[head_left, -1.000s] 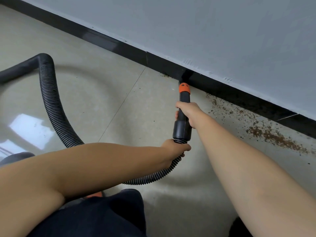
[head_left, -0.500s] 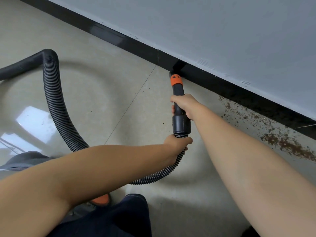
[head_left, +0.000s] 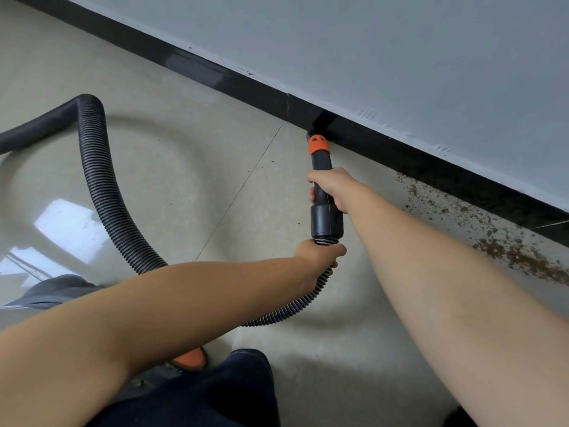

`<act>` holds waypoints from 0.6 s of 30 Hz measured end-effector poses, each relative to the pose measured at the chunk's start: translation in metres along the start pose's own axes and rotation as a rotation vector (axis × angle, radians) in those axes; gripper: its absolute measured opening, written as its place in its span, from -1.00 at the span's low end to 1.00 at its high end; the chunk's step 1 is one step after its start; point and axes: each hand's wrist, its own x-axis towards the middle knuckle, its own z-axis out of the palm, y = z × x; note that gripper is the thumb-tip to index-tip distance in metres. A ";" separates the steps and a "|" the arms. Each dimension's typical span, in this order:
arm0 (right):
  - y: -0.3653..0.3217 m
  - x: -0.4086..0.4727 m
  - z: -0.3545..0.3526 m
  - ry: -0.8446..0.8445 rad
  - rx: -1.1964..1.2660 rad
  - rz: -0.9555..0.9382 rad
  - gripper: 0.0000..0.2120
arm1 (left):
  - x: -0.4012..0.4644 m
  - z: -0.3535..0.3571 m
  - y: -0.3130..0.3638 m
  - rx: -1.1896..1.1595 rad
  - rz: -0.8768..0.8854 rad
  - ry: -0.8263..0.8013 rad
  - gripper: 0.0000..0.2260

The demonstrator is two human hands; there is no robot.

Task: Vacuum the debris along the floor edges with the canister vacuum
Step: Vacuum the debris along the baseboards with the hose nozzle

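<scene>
Here the right hand [head_left: 331, 188] grips the black wand [head_left: 323, 192], its nozzle [head_left: 318, 143] touching the dark baseboard [head_left: 215, 75]. The left hand [head_left: 320, 254] curls round the hose [head_left: 104, 192] just under the cuff. Debris [head_left: 517, 251] lies along the edge to the right; open tile [head_left: 184, 167] spreads left.

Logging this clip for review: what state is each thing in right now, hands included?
Right hand: grips the nozzle tube.
Left hand: grips the hose just below the cuff.
Nozzle: tip at the black baseboard, on the floor.
Hose: looped across the floor, bent.
Debris: scattered along the baseboard, right of the nozzle, not yet picked up.
</scene>
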 end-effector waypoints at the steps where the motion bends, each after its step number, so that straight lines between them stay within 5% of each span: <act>1: 0.004 -0.003 -0.005 0.009 0.010 0.007 -0.85 | -0.002 0.004 -0.002 0.014 -0.004 -0.016 -0.90; 18: 0.055 -0.034 -0.073 0.133 0.140 0.052 -0.91 | -0.027 0.055 -0.021 0.167 -0.039 -0.197 -0.88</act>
